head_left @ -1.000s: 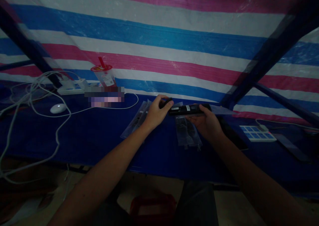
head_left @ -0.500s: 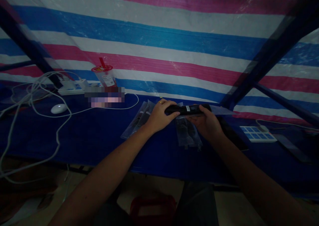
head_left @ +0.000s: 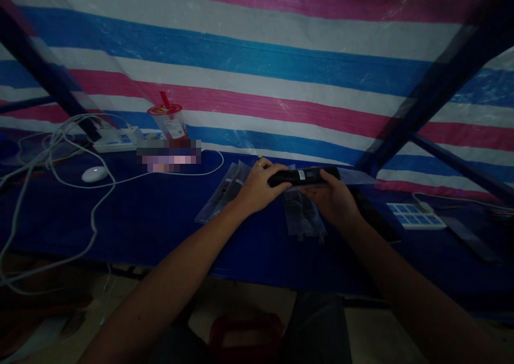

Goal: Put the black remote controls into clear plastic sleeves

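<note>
Black bar-shaped device now held at both ends just above the blue table: L hand has closed over its left tip since a sec ago, R hand clamps the other. Clear plastic bags lie beneath.
</note>
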Demonstrator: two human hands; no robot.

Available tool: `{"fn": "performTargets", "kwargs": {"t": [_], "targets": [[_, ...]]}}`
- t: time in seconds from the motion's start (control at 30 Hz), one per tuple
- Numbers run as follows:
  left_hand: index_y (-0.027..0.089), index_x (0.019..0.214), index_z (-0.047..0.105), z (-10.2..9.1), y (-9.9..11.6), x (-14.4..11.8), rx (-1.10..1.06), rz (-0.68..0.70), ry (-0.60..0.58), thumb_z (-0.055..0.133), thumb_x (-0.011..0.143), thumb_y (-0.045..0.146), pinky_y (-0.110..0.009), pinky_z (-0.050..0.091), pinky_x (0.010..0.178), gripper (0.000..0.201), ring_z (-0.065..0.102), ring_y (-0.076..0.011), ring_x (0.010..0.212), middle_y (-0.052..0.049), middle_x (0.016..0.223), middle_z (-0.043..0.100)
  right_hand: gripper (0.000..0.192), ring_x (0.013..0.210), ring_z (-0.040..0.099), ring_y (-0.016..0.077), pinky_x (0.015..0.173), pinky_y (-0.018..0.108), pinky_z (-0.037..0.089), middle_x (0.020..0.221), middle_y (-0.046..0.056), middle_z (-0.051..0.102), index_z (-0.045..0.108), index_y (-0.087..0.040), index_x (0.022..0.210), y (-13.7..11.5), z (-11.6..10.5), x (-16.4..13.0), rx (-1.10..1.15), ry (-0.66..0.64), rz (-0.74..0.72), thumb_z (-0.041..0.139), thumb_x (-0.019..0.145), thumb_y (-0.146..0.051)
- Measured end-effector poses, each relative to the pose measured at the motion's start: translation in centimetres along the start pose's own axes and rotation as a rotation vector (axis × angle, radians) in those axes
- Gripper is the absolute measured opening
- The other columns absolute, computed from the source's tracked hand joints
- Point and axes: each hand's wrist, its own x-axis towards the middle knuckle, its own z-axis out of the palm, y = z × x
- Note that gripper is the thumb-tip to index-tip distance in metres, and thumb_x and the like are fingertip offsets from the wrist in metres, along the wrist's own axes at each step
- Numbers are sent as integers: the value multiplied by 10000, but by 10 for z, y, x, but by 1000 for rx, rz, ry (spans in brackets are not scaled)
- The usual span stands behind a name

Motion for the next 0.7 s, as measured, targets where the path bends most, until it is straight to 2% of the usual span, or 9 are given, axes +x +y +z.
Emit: {"fn": "performTargets", "kwargs": {"t": [0.27, 0.4, 0.57, 0.7], "targets": [[262, 1166, 671, 5, -2, -3, 11, 44, 69, 744, 856, 319, -453, 501, 1012, 323, 584, -226, 1089, -53, 1083, 551, 104, 799, 757, 238, 851, 456, 629, 889, 70, 776, 685, -195, 944, -1, 2, -1, 2, 17, -5, 619, 914, -270], [291, 1187, 645, 6, -3, -3, -11, 27, 98, 740, 864, 336, -467, 503, 1002, 340, 588, -227, 1082, -48, 1097, 546, 110, 809, 757, 231, 849, 435, 632, 875, 63, 776, 689, -194, 946, -2, 4, -1, 16, 27, -3, 611, 915, -264], [297, 1169, 666, 5, -1, -3, -3, -8, 11, 745, 856, 322, -502, 472, 1038, 324, 570, -253, 1118, -50, 1107, 574, 82, 778, 755, 234, 832, 440, 634, 873, 57, 773, 686, -207, 936, -2, 6, -3, -2, 19, -24, 645, 891, -262], [305, 1162, 679, 4, 0, -1, -8, -41, -4, 762, 837, 305, -507, 468, 1039, 336, 569, -257, 1122, -47, 1090, 585, 93, 782, 755, 241, 834, 461, 631, 872, 55, 773, 685, -209, 955, -2, 5, -3, -9, 8, -37, 662, 875, -251]]}}
